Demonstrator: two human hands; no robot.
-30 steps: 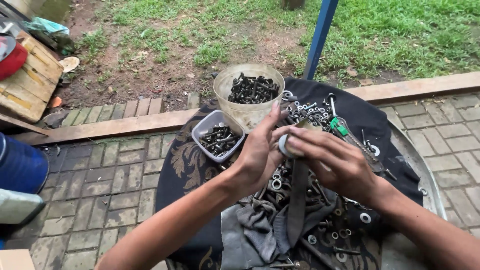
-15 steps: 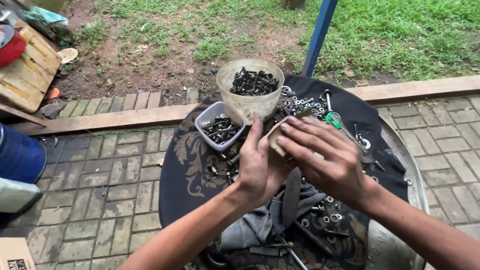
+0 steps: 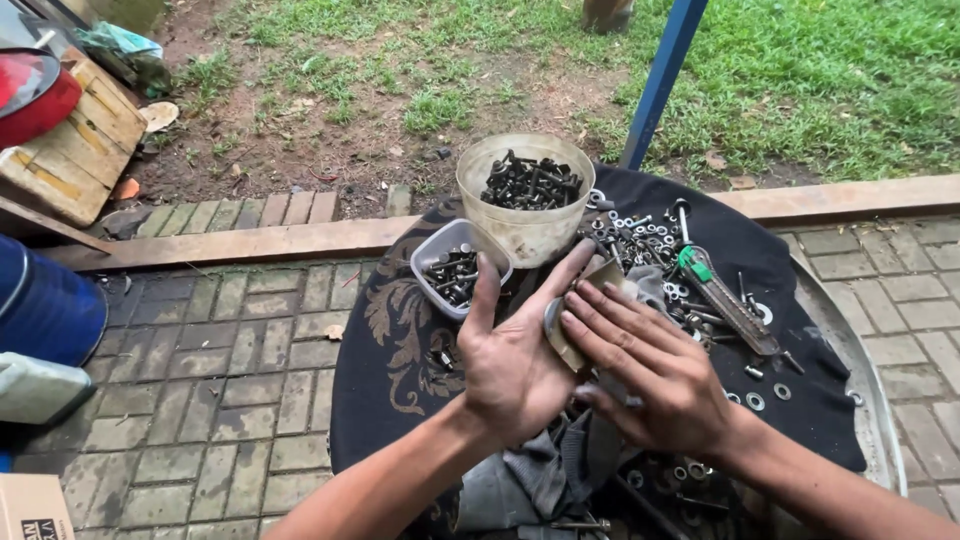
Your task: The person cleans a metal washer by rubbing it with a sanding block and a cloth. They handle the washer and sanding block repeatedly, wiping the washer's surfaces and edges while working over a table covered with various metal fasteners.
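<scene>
Right now your left hand (image 3: 515,365) and right hand (image 3: 655,375) meet over the cloth-covered table (image 3: 400,340), pinching a flat greyish metal piece (image 3: 560,335) between them: left thumb and fingers curl under it, right fingers press flat on top. Just beyond stand the round tub of dark bolts (image 3: 527,195) and the small square tray (image 3: 452,268), both already holding sorted hardware. Plenty remains loose, I judge: washers and nuts (image 3: 640,235) lie scattered beside the green-handled tool (image 3: 715,285).
</scene>
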